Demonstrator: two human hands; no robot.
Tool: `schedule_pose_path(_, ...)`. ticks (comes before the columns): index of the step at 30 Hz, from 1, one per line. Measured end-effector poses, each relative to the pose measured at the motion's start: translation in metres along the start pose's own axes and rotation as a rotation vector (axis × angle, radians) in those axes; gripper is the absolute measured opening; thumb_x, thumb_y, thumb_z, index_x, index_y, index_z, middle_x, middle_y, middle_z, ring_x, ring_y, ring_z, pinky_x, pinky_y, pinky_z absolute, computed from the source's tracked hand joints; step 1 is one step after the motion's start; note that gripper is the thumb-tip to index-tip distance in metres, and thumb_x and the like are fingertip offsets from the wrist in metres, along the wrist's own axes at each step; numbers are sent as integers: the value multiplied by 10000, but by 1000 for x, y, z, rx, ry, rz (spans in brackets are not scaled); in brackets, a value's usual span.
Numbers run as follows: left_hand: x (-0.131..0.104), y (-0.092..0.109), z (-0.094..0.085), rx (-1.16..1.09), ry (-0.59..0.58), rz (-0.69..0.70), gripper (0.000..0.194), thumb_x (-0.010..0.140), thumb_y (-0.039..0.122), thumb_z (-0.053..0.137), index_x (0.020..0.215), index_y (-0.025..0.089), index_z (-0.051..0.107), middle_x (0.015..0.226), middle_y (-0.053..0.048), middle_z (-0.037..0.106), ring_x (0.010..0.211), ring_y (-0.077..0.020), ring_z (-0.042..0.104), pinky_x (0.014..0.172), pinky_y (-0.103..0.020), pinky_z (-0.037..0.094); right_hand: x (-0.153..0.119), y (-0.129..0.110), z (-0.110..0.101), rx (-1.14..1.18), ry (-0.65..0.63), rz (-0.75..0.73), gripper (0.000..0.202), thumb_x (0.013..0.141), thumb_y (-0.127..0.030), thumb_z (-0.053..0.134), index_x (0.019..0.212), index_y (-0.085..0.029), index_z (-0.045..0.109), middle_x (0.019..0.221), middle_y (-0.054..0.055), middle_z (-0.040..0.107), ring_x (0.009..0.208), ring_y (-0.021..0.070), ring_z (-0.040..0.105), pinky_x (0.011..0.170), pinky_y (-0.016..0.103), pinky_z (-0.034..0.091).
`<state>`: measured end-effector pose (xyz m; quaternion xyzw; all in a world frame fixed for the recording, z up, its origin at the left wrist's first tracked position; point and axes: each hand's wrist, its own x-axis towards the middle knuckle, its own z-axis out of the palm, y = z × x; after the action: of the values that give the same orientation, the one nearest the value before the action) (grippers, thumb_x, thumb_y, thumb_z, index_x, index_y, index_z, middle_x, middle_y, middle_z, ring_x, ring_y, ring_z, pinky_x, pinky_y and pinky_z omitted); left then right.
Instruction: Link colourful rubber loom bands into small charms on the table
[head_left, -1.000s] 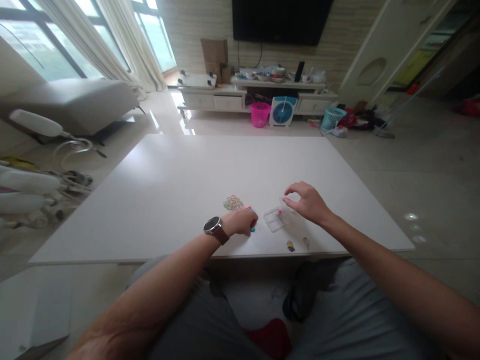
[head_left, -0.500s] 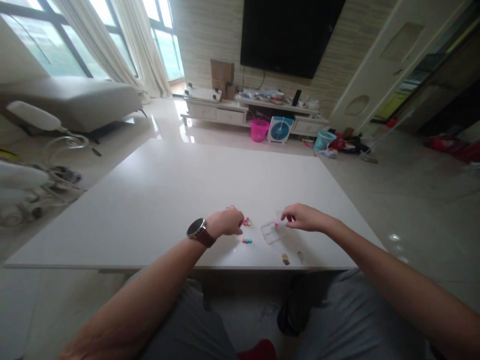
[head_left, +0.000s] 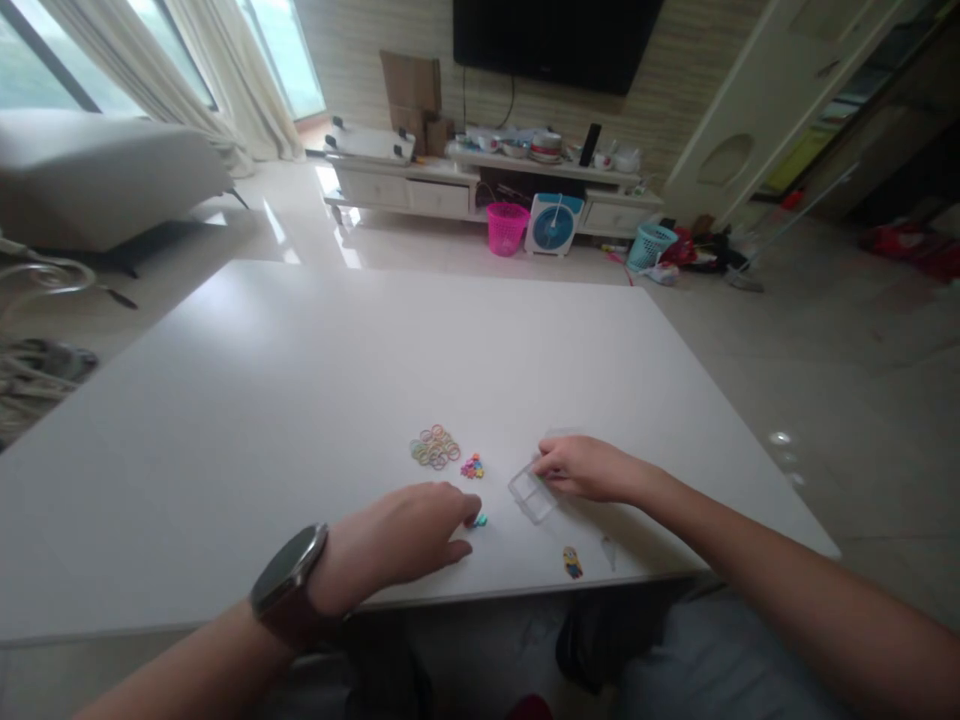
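My left hand (head_left: 405,535), with a watch (head_left: 289,570) on its wrist, hovers palm down at the table's near side. Its thumb stands apart from the fingers, and the fingertips are beside small teal pieces (head_left: 481,520), partly covering them. My right hand (head_left: 589,467) reaches into a clear divided plastic box (head_left: 534,500), fingers bent together; anything between them is hidden. Left of the box lies a small pile of bright pink, yellow and blue pieces (head_left: 472,467). Thin coloured elastic bands (head_left: 435,448) are heaped beyond my left hand.
A yellow-and-blue cartoon figure (head_left: 572,562) and a small clear piece (head_left: 608,553) lie near the front edge of the white table (head_left: 337,350). Beyond it stand a pink basket (head_left: 507,230), a box fan (head_left: 553,225) and a low cabinet (head_left: 442,198).
My left hand has come nearer, from the bright pile to the teal pieces, uncovering the elastic bands. My right hand has moved into the box. The view has shifted downward.
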<state>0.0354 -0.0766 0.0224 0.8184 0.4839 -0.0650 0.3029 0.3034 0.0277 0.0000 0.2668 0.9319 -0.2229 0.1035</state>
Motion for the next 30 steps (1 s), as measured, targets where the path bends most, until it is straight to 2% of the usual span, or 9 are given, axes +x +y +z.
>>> schedule_pose_path(4,-10,6,6,-46,-56,-45,318,846,373,621,1146,278,667,1062,-66,717,973,-249,673,838,-333,485,1,3,1,28,2,11,120,878,-174,578,829,-175,688,862,37,620,732,134,543,636,257,314)
schedule_pose_path(12,-16,6,12,-72,-56,-39,355,831,340,642,1183,296,645,1125,-52,717,1020,-236,670,900,-335,476,1,1,2,17,-18,46,62,841,-120,592,873,-168,615,931,54,634,783,146,548,666,262,332)
schedule_pose_path(21,-20,11,13,-38,-55,-36,368,844,359,627,1207,298,633,1112,-54,717,1019,-262,671,890,-365,481,-2,6,-4,78,16,53,73,803,-108,588,808,-179,577,836,34,628,752,147,527,654,257,324)
schedule_pose_path(25,-25,14,17,-28,-27,6,344,848,377,623,1185,310,636,1073,-43,717,978,-253,675,854,-346,482,-7,7,-14,51,64,113,37,845,-196,595,810,-186,585,785,23,625,693,141,498,612,266,287)
schedule_pose_path(28,-26,13,18,-4,-28,0,332,855,388,614,1173,299,640,1061,-44,717,964,-249,678,842,-340,488,-8,7,-17,30,99,127,139,899,-290,565,808,-188,588,768,24,622,667,141,481,605,272,281)
schedule_pose_path(30,-23,12,17,7,-52,-16,343,860,379,610,1188,283,641,1074,-56,719,979,-252,679,852,-342,492,-7,8,-15,48,118,113,163,916,-291,543,804,-184,595,786,32,630,682,142,496,621,272,300)
